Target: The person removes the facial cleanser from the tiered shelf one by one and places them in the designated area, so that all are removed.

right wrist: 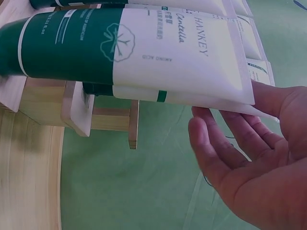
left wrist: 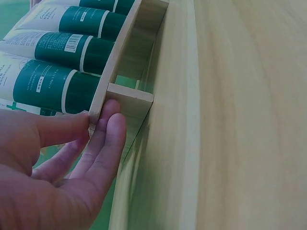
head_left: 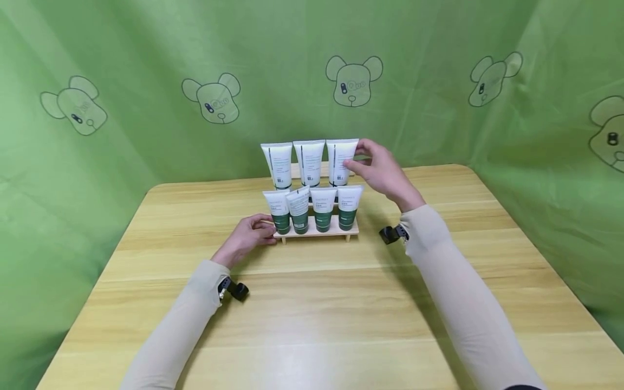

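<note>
A small wooden tiered rack (head_left: 336, 233) stands on the table, holding white-and-green squeeze tubes. Three larger tubes stand on the upper tier, and several smaller ones line the lower tier. One small tube (head_left: 299, 208), second from the left, is tilted and turned. My left hand (head_left: 251, 233) pinches the left end of the lower shelf (left wrist: 111, 67), thumb above and fingers beneath. At the upper tier, my right hand (head_left: 382, 168) grips the rightmost large tube (head_left: 340, 162) by its side, thumb in front. In the right wrist view, a front tube (right wrist: 158, 48) partly hides that grip.
The wooden table (head_left: 312, 314) stretches out in front of the rack and to both sides. A green curtain (head_left: 292, 81) printed with bear heads hangs behind the table and on both sides. Black wrist cameras (head_left: 239, 291) are strapped on both sleeves.
</note>
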A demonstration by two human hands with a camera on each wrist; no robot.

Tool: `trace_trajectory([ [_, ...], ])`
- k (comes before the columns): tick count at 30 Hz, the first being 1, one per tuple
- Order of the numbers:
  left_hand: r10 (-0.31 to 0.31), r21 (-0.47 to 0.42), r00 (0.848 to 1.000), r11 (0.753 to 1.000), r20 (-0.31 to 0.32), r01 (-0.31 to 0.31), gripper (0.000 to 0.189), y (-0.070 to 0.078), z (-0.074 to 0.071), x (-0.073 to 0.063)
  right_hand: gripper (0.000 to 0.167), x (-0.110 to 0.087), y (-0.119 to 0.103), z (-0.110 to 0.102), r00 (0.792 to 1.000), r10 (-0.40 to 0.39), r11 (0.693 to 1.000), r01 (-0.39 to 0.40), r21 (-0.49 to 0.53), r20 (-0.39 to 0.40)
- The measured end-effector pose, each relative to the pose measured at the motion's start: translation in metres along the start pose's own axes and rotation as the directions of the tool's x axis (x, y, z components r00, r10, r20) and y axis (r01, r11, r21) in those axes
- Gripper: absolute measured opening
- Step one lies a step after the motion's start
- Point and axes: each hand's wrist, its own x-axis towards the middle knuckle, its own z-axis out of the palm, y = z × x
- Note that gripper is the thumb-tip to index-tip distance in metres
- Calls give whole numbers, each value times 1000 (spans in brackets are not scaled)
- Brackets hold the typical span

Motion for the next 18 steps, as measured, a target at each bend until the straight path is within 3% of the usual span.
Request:
trace_trajectory([
  [10,-2,-4,1000,1000,-9,2,42,2,-2,-1,43,-6,3,-12,999,-7,997,10,77,-42],
  [18,-6,2,1000,1000,8,6,41,2,-2,0,50,-22,15,-38,986,28,992,-7,126,-164],
])
